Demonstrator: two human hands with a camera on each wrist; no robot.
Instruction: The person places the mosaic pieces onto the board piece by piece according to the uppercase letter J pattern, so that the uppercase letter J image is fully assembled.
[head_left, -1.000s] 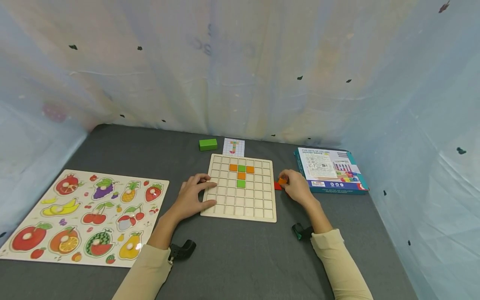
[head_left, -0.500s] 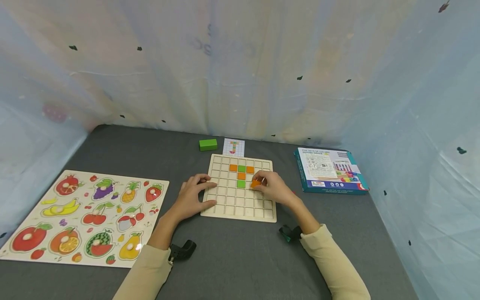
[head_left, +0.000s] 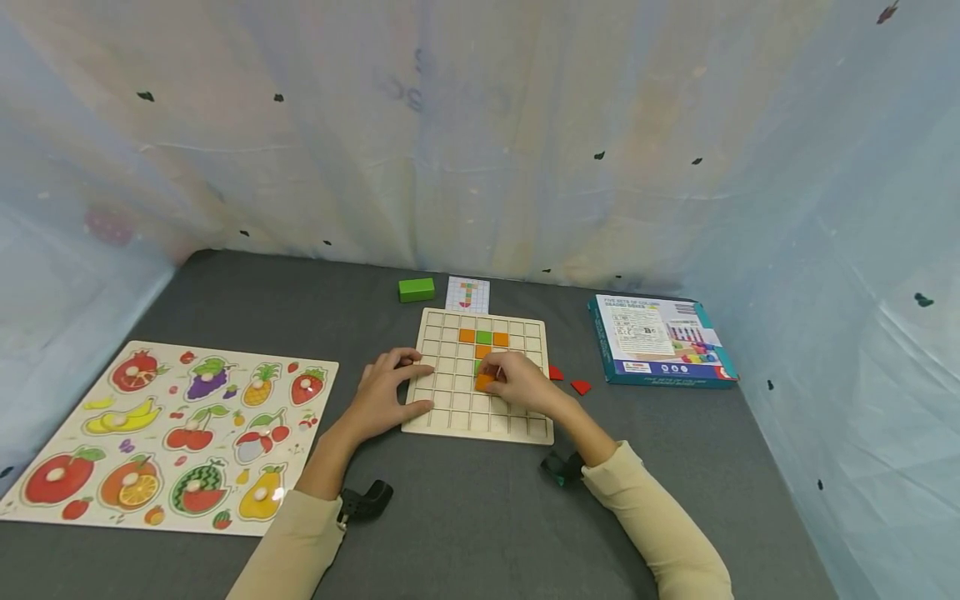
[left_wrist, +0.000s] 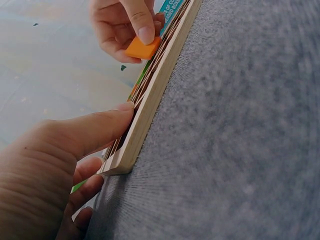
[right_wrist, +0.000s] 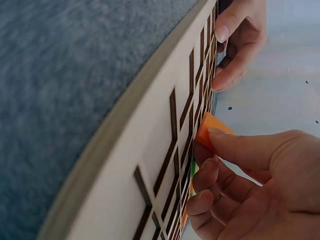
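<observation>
Head view: the grid board [head_left: 450, 383] lies flat on the counter [head_left: 480, 533] between the left hand [head_left: 384, 396] and the right hand [head_left: 517, 382], presumably so both can reach it. The printed card [head_left: 468, 293] sits just beyond it, ahead of the hands, apparently for easy sight. 5 set tiles [head_left: 500, 340] show, 3 orange and 2 green, the lowest partly covered by the right hand. 2 red pieces [head_left: 581, 387] lie just right of that hand, likely for convenience.

Left hand: thumb and fingers spread well apart, tips resting on the board's left portion, nothing picked up; judged to be steadying it. Right hand: nearly closed, thumb and finger pinching the loose orange tile [head_left: 483, 382], tilted, at the near side of the lowest green tile. Pinching near its edge seemingly leaves it free for seating. Contact with the board cannot be confirmed.
</observation>
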